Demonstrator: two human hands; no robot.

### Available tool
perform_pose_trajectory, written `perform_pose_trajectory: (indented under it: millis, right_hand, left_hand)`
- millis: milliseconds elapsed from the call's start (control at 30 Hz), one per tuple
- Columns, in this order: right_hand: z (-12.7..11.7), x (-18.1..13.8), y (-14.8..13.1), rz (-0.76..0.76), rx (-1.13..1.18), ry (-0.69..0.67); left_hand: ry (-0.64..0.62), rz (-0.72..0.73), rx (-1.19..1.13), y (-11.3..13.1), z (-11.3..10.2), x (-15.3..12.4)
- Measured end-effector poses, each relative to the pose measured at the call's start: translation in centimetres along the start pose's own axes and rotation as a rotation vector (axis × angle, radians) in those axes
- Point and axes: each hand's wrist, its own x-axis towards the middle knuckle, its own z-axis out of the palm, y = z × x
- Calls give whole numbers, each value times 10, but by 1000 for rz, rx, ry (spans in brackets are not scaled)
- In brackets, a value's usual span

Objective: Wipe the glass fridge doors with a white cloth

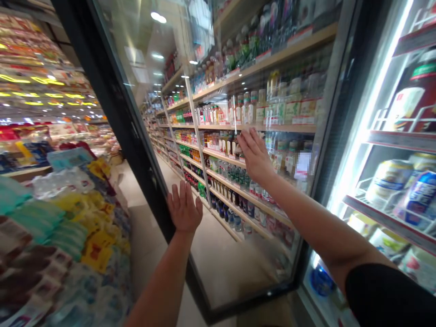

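A glass cooler door point(235, 277) with a black frame stands swung out in front of me. My left hand point(185, 207) lies flat with its fingers spread, at the door's black left frame and the glass beside it. Higher up and to the right, my right hand point(254, 154) reaches over the glass, its fingers stretched out; whether the palm touches the pane I cannot tell. Neither hand holds anything. Shelves of bottled drinks point(238, 109) show in the glass behind both hands.
To the right is the lit cooler interior, with drink cans point(390, 177) and a dark bottle point(417, 91) on wire-fronted shelves. On the left, stacked packaged goods point(98, 245) border the aisle floor point(141, 227). The left side is blurred.
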Motion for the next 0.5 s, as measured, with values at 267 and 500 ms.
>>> perform_pose_trajectory:
  millis: [267, 500]
  right_hand:
    - [-1, 12, -8, -195, 13, -94]
    - [6, 22, -15, -123, 2, -16]
  left_hand:
    - [43, 52, 33, 1, -2, 3]
    - [25, 12, -43, -1, 1, 2]
